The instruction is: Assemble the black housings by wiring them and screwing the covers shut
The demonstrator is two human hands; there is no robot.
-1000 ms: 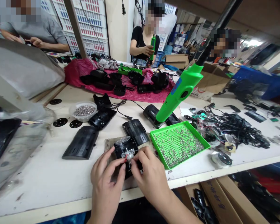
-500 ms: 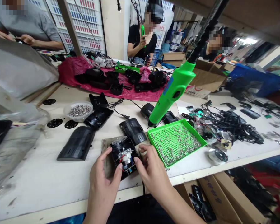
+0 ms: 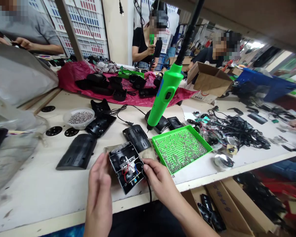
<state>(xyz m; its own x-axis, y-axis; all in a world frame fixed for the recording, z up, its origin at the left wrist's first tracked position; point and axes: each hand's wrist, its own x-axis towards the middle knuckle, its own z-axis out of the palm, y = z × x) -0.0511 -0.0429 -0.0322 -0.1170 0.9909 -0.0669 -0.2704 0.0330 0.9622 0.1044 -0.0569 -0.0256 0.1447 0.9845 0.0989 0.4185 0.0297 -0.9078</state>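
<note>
A black housing [image 3: 125,166] with red and blue wires inside is tilted near the table's front edge, its open side facing me. My right hand [image 3: 156,174] pinches its right edge, where a black cable hangs down. Beside its left side, my left hand [image 3: 100,184] is upright with fingers extended, seemingly not gripping it. Just behind lies a black ribbed shell [image 3: 136,137]. To the right is a green tray [image 3: 182,148] of small screws. Over the tray's back left corner hangs a green electric screwdriver [image 3: 164,95], touched by neither hand.
A bowl of screws [image 3: 79,118] and another black shell [image 3: 76,152] are at the left. Tangled cables [image 3: 246,131] lie at the right. Black parts rest on pink plastic [image 3: 69,77] at the back. People sit beyond, one holding a green tool [image 3: 151,42].
The housing has been tipped up, showing more of its inside. My left hand's fingers have straightened and moved off its edge. The hanging screwdriver appears further left and more upright.
</note>
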